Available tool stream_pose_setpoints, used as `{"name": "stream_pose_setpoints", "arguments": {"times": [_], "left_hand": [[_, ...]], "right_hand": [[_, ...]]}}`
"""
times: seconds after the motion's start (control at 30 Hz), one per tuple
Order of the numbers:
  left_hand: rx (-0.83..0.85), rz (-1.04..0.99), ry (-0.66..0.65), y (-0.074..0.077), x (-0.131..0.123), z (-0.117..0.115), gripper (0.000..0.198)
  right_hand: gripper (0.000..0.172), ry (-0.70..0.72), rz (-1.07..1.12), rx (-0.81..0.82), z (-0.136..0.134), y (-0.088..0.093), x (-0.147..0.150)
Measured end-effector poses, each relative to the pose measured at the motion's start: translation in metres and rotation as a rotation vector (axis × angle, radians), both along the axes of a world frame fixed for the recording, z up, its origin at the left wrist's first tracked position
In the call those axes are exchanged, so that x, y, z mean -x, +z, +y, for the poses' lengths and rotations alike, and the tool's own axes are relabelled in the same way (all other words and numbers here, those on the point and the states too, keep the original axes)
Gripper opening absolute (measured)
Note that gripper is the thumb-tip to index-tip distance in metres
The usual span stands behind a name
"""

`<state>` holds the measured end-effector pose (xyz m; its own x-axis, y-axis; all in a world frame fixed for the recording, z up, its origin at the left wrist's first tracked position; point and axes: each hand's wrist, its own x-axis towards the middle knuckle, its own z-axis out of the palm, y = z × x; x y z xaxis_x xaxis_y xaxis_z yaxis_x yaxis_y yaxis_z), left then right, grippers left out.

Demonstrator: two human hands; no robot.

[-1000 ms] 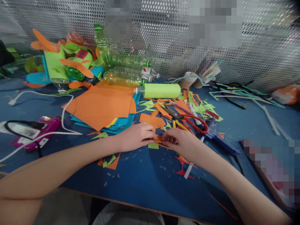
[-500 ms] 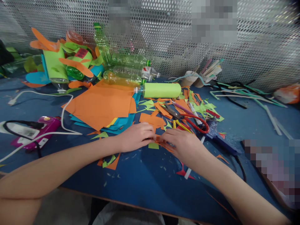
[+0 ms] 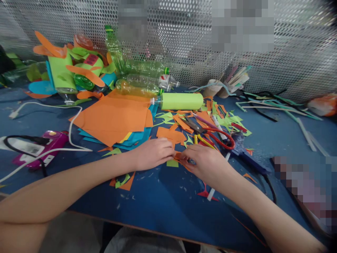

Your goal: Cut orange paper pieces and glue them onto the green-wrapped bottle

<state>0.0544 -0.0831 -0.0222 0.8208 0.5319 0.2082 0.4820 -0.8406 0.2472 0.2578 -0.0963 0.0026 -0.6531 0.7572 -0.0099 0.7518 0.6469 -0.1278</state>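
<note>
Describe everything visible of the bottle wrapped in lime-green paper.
The bottle lies on its side on the blue table. A smooth lime-green sleeve, apparently paper, wraps its body; at the left end a clear, plastic-looking neck with a whitish cap points toward the orange sheets. Whether the cap touches them is unclear. Neither the left hand nor the right hand touches it.

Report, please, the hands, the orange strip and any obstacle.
Left hand, right hand: both at orange strip, grips partly hidden. Green scrap close by. Red-handled scissors beyond right hand.

Muted light lays soft shadows on the blue table (image 3: 158, 207), and the metal mesh (image 3: 181, 21) blurs toward the right.
</note>
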Motion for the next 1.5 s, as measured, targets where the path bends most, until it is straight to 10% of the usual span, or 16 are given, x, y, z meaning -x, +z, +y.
{"name": "stream_pose_setpoints", "arguments": {"times": [1.03, 1.23, 1.5], "left_hand": [[-0.122, 0.067, -0.036, -0.002, 0.002, 0.002, 0.026], [-0.101, 0.017, -0.051, -0.004, 0.002, 0.004, 0.027], [-0.063, -0.036, -0.066, -0.004, 0.001, 0.005, 0.029]], "right_hand": [[0.008, -0.038, 0.072, 0.227, 0.010, 0.002, -0.005], [0.031, 0.079, 0.222, 0.224, 0.009, 0.012, -0.015], [0.015, 0.156, 0.206, 0.371, 0.005, 0.009, -0.012]]}}
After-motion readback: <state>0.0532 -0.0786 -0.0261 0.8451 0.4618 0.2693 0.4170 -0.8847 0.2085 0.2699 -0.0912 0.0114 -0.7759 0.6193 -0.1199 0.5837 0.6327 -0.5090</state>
